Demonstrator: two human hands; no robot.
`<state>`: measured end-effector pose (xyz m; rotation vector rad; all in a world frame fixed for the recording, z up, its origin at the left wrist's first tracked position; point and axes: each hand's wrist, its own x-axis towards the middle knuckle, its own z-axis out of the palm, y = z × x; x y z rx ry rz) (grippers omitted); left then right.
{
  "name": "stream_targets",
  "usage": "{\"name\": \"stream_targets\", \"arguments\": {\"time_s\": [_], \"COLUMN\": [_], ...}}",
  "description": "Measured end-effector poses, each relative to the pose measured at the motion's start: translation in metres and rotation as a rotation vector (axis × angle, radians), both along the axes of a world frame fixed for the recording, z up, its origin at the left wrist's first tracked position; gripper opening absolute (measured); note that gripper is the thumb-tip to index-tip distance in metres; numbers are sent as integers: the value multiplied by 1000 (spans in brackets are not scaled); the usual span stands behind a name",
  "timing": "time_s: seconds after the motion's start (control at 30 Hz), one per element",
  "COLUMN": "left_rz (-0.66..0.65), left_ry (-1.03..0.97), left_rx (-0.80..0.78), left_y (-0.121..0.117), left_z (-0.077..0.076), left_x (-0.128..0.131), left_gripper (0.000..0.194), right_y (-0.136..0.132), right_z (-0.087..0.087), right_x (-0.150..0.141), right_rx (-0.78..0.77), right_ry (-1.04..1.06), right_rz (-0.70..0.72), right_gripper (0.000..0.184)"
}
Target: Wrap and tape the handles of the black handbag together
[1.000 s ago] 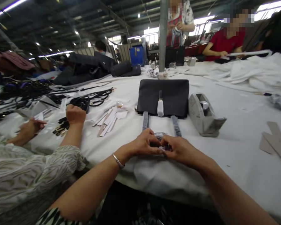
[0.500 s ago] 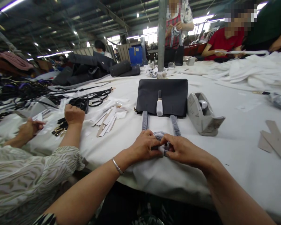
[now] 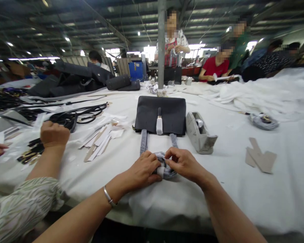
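A black handbag (image 3: pixel 147 113) lies flat on the white-covered table, its closure tab (image 3: pixel 159 125) wrapped in white. Its handle (image 3: pixel 144 141), wrapped in grey padding, reaches toward me. Between my hands rests a coiled strap (image 3: pixel 170 173) in the same grey wrapping, with a white band (image 3: pixel 160 172) around one part. My left hand (image 3: pixel 143 170) grips the coil's left side, thumb near the white band. At the coil's upper right, my right hand (image 3: pixel 186 164) has thumb and fingertips pinched together; what lies between them is too small to make out.
A grey tape dispenser (image 3: pixel 201 135) stands right of the bag. Cardboard pieces (image 3: pixel 262 157) and another wrapped coil (image 3: pixel 263 120) lie farther right. Paper strips (image 3: pixel 98 143) and black straps (image 3: pixel 88 113) are at left, beside a co-worker's fist (image 3: pixel 54 135). A metal post (image 3: pixel 161 50) rises behind.
My right hand has lifted slightly off the coil's front and shifted to its upper right, exposing the white band. My left hand still holds the coil. The whole view has shifted.
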<state>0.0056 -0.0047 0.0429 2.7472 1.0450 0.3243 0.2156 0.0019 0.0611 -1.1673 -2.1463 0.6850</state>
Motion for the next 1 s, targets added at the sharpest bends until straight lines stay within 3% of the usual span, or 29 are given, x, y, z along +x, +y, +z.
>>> {"name": "stream_targets", "arguments": {"time_s": [0.1,0.2,0.27,0.33,0.43,0.53,0.67,1.0], "left_rz": [-3,27,13,-25,-65,-81,-93,-117], "left_ry": [-57,-81,-77,-73,-98,-161,-182,-200], "left_rx": [-33,3,50,81,71,19,-28,-17], "left_y": [-4,-6,-4,1,8,11,11,13], "left_z": [-3,-12,-20,-26,-29,-26,-23,-29], "left_x": [-2,-2,0,2,6,5,1,-1], "left_gripper": [23,22,24,26,26,25,23,22], "right_y": [-3,-6,-3,9,40,70,88,77], "right_z": [1,10,22,39,61,69,70,72], "right_x": [12,50,83,110,125,115,102,103], "right_rx": [167,359,392,298,-58,-300,-362,-393], "right_ry": [120,272,318,221,-12,-55,-36,180], "right_rz": [-151,-518,-785,-934,-867,-780,-794,-888], "right_gripper": [4,15,27,35,37,39,32,13]}}
